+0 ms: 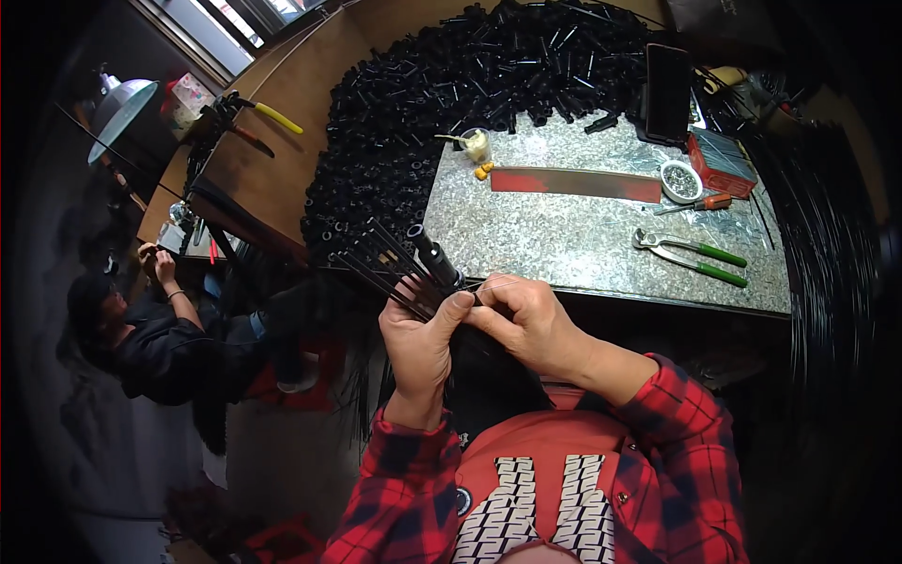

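My left hand (420, 348) is closed around a black tubular part (434, 258) together with several thin black rods (371, 268). The tube points up and away from me, and the rods fan out to its left. Close against the left thumb, my right hand (522, 318) pinches what looks like a fine wire (495, 286) at the base of the tube. The fingers hide where the wire meets the part. Both hands are just off the near edge of the speckled tabletop (564, 235).
A heap of black tubular parts (376, 141) covers the back and left. On the tabletop lie green-handled pincers (700, 256), a red-brown strip (575, 184), a screwdriver (700, 204), a white bowl (680, 180) and a small cup (476, 145). Long black rods (827, 244) hang at right. Another person (150, 320) sits at left.
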`<action>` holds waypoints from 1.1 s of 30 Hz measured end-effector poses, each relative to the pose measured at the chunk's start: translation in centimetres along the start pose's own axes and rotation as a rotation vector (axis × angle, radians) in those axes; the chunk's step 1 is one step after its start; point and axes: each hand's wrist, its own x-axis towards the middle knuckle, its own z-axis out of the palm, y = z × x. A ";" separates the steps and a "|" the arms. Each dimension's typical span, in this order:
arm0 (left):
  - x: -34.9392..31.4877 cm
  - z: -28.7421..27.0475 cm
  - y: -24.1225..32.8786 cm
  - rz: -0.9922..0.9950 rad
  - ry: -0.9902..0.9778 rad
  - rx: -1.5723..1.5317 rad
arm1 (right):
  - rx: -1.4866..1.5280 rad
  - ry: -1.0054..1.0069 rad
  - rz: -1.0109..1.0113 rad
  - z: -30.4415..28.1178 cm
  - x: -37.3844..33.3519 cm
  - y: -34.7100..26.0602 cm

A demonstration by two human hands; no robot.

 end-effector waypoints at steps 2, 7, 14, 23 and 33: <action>0.0 -0.3 -0.2 -0.019 0.001 -0.017 | -0.009 -0.005 0.026 -0.3 0.0 -0.2; -0.1 -1.1 -0.6 -0.067 0.002 -0.095 | 0.178 -0.176 0.339 -0.9 0.1 -0.4; -0.1 -2.4 -1.1 -0.086 -0.128 -0.135 | 0.438 -0.258 0.524 -1.2 0.6 0.6; 1.3 -4.3 -1.2 -0.150 -0.433 -0.163 | 0.551 -0.357 0.625 -1.7 0.7 0.7; -1.7 0.3 -3.7 0.417 0.088 0.359 | 0.139 -0.039 0.397 1.4 1.3 0.5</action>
